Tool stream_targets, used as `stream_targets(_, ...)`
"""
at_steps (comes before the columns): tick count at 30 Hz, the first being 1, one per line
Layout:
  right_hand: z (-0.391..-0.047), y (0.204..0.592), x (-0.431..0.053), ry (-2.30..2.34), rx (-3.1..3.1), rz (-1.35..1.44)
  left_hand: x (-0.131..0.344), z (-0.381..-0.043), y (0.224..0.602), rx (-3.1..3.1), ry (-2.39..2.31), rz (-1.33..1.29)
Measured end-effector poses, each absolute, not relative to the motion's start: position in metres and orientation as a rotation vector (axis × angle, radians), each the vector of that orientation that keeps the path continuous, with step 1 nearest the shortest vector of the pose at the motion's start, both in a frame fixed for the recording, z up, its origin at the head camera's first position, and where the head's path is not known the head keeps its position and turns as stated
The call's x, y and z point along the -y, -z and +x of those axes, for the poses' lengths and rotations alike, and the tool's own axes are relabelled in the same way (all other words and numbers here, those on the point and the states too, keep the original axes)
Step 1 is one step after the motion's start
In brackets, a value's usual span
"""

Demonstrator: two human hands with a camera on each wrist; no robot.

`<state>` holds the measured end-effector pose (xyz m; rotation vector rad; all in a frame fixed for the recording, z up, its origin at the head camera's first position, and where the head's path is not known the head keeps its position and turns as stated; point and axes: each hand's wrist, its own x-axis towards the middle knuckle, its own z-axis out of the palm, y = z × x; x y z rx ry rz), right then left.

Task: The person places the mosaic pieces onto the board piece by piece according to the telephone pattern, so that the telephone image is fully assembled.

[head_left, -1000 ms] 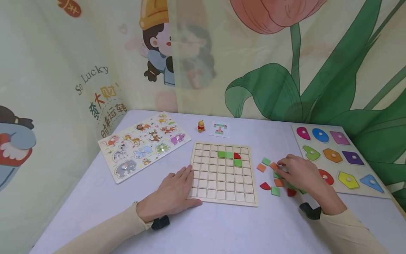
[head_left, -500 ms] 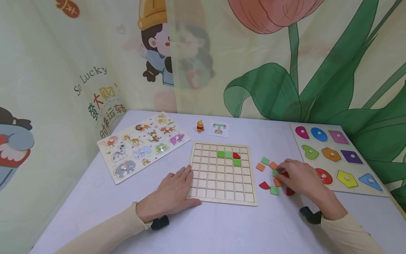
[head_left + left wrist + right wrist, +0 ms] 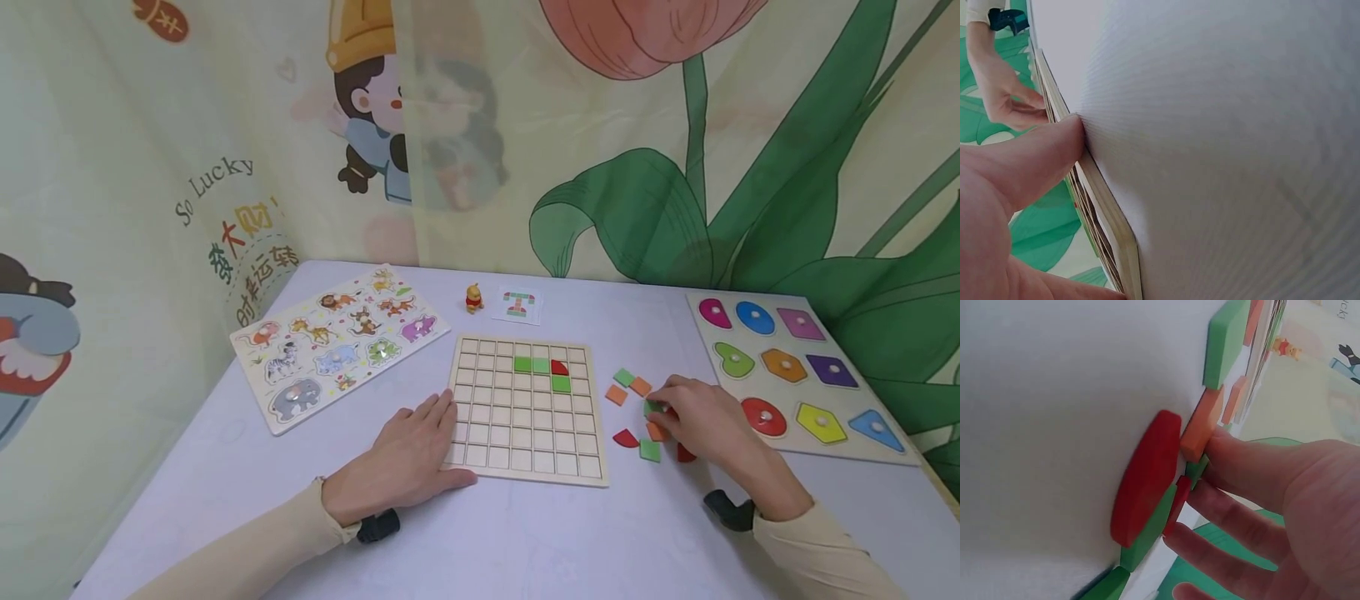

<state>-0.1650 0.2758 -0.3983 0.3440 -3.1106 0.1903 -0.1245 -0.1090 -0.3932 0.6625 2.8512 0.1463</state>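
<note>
My left hand [image 3: 401, 458] lies with straight fingers at the left edge of the wooden grid board [image 3: 525, 482], its thumb at the front corner. In the left wrist view the thumb [image 3: 1054, 150] touches the board's side. Several green squares [image 3: 541, 365] and one red quarter-circle [image 3: 558, 367] sit in the board's upper cells. To its right, my right hand [image 3: 708, 421] pinches a green square tile [image 3: 1196, 469] between thumb and index finger, among loose tiles. An orange square tile [image 3: 1202, 425] lies against the thumb. Red [image 3: 1147, 478] and green pieces are close under the palm.
An animal knob puzzle [image 3: 337, 350] lies at the left, a shape puzzle [image 3: 795, 375] at the right. Behind the board stand a small bear figure [image 3: 473, 298] and a pattern card [image 3: 519, 305]. A printed curtain [image 3: 480, 233] hangs behind the table.
My right fingers have shifted among the loose tiles; an orange and a green tile have slid slightly up and left. The left hand and board have stayed in place.
</note>
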Motion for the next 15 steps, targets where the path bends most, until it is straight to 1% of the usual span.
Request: stream_targets(15,-0.1638,0.3988,-0.2764,-0.137,3.044,0.405,0.1097,-0.1251,0.3937,-2.854,-0.148,0.665)
